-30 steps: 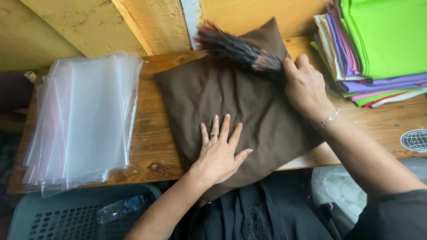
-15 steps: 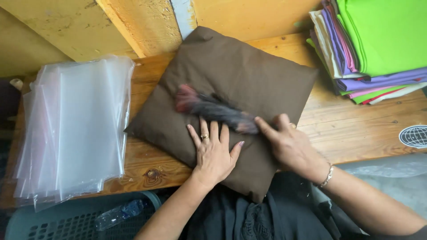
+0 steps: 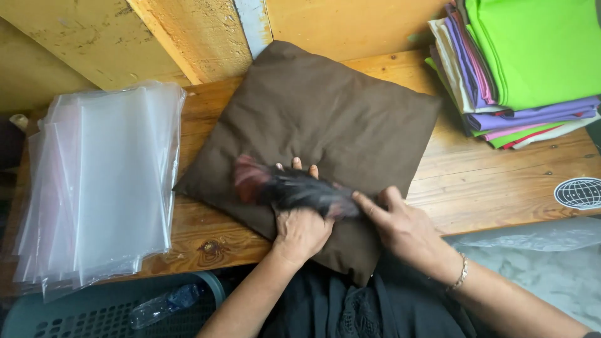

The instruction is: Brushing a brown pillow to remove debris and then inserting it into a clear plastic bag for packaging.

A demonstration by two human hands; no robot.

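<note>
Scanning from the left, I see a stack of clear plastic bags (image 3: 100,188) lying on the wooden tabletop (image 3: 501,181), well to the left of my left hand (image 3: 302,225). Below them, off the tabletop edge, a plastic bottle (image 3: 164,303) rests in a grey perforated basket (image 3: 75,316). My left hand lies flat, fingers spread and gripping nothing, pressing down on the near part of the brown cushion (image 3: 325,112). A dark bristle brush (image 3: 291,188), blurred in motion, crosses over its fingers. Just right of it, my right hand (image 3: 400,225) has its grip closed on the brush handle, at the cushion's near right edge. Far right and beyond that hand sits a pile of folded coloured fabrics (image 3: 526,62).
</note>
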